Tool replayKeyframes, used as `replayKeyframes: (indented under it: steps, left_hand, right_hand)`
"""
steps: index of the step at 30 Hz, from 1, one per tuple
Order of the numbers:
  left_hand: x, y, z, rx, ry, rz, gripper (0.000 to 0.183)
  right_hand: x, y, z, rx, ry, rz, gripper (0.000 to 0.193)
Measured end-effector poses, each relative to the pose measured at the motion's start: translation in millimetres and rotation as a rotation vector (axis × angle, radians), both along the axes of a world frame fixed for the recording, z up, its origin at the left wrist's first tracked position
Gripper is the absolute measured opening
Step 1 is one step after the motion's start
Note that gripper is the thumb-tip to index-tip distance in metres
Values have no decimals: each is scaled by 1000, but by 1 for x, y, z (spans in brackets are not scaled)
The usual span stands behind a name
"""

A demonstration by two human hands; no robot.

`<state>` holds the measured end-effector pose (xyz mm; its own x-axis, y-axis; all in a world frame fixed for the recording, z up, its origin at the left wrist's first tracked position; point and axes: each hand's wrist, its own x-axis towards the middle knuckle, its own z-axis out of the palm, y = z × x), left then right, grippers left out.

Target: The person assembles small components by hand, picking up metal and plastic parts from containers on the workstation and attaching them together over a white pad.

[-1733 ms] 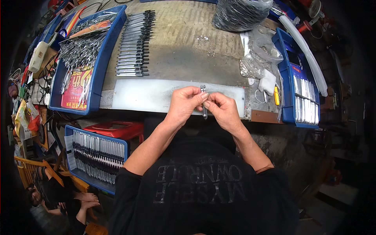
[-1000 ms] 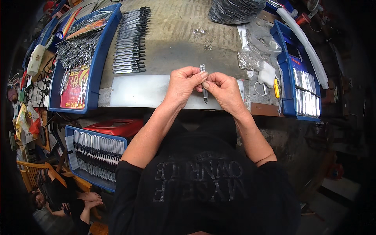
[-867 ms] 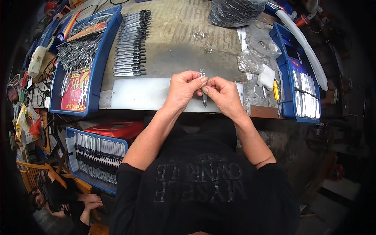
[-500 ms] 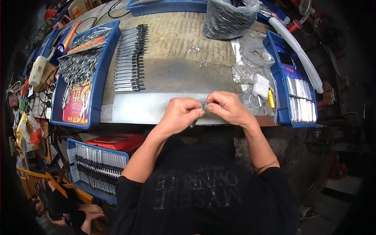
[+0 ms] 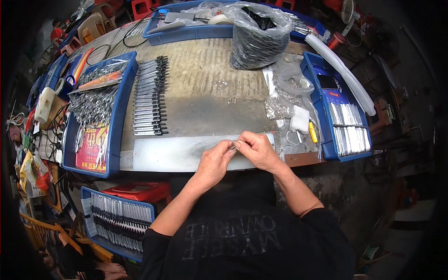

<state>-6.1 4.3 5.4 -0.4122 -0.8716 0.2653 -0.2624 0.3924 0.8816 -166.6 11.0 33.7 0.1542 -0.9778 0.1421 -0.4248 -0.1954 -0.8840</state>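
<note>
Fingertip work here! Left hand [image 5: 213, 162] and right hand [image 5: 257, 152] meet, both pinched narrow on a grey part [image 5: 233, 148], mostly hidden, over the counter's [image 5: 196, 116] white board [image 5: 163, 154]. Fine two-handed handling, I'd judge; the next move calls for steadiness.

Red plastic stool [image 5: 148, 192], wooden chair [image 5: 42, 226] lower left, fan [image 5: 347, 11] upper right

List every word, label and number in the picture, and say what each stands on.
Shirt: large lettering, upside down; smaller line too faint to read.
Red sheet in left tray: yellowish lettering, partly covered.
Blue sheet in right tray: small pale lettering, too blurred to read.
Wording is described here, not copied.
</note>
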Motion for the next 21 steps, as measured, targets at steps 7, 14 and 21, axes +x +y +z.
replayKeyframes:
  steps: [7, 14, 21]
  left_hand:
    - [-2, -4, -2, -477, -203, 78, 14]
    - [4, -12, -7, -552, -310, 130, 12]
    - [0, -12, -19, -517, -319, 112, 13]
  right_hand:
    - [9, 7, -22, 128, -256, -169, 23]
    - [-16, 14, 98, -436, -277, 350, 11]
    - [5, 58, 178, -663, -1220, 1129, 25]
